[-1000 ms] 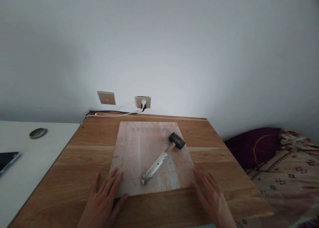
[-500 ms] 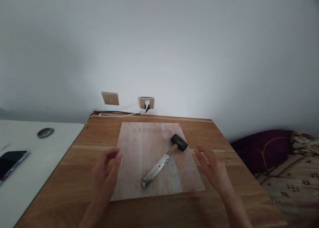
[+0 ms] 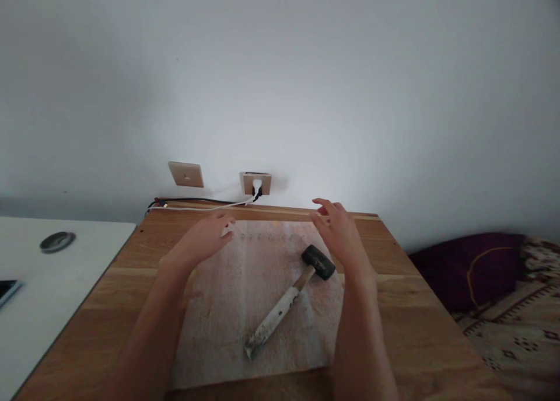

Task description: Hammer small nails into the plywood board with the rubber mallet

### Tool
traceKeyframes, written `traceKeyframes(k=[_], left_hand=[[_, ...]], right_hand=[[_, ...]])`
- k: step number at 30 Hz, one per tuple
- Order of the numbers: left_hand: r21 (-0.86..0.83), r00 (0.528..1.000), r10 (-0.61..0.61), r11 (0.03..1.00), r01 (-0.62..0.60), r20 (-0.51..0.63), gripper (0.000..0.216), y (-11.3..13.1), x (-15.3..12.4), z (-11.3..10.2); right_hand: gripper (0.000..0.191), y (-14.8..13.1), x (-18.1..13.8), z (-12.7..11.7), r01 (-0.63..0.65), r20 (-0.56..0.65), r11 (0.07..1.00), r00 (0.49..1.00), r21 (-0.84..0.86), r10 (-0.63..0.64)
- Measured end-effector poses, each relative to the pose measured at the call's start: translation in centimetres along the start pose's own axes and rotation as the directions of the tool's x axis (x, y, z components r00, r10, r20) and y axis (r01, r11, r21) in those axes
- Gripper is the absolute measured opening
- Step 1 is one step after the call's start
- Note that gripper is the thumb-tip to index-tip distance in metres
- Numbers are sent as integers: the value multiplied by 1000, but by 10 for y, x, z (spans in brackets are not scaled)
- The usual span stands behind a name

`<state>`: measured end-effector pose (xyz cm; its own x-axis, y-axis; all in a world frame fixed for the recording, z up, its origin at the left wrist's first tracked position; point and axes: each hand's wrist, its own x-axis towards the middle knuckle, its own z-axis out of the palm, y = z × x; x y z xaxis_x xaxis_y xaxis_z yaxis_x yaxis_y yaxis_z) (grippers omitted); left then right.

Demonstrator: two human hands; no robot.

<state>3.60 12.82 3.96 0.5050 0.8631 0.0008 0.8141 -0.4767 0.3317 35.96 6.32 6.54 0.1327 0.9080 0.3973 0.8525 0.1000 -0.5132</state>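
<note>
A mallet [image 3: 280, 306] with a black head and a worn, white-coated handle lies diagonally across a pale board [image 3: 219, 331], its head at the upper right. Along the board's far edge runs a row of several small, shiny pieces [image 3: 270, 236], too small to name. My left hand [image 3: 209, 236] hovers by the far left corner of the board, fingers apart and holding nothing. Over the far right corner is my right hand [image 3: 336, 229], fingers spread and curved, also without anything in it. Neither hand touches the mallet.
The board rests on a wooden table [image 3: 109, 313] against a wall. Cables [image 3: 205, 205] run along its back edge to a wall socket [image 3: 256, 184]. At left, a white table [image 3: 39, 284] bears a round grey object [image 3: 57, 241]. Purple fabric [image 3: 472, 269] lies at right.
Both hands have moved forward from beside the board to its far corners. The view has shifted slightly; the mallet lies on the board as before.
</note>
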Motion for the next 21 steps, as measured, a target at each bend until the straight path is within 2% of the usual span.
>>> traceKeyframes(k=[5, 9, 15, 21], left_hand=[[81, 996, -15, 997, 8, 83, 34, -2, 5, 14], [107, 996, 23, 994, -32, 90, 33, 6, 10, 17], [92, 995, 37, 995, -45, 92, 36, 5, 14, 30], [23, 997, 35, 999, -36, 66, 40, -3, 14, 34]], right_hand=[[37, 16, 3, 27, -66, 230, 994, 969, -87, 84], [41, 19, 2, 39, -71, 336, 992, 936, -107, 103], [39, 28, -1, 45, -41, 366, 981, 924, -188, 108], [26, 42, 0, 47, -85, 349, 975, 924, -207, 155]])
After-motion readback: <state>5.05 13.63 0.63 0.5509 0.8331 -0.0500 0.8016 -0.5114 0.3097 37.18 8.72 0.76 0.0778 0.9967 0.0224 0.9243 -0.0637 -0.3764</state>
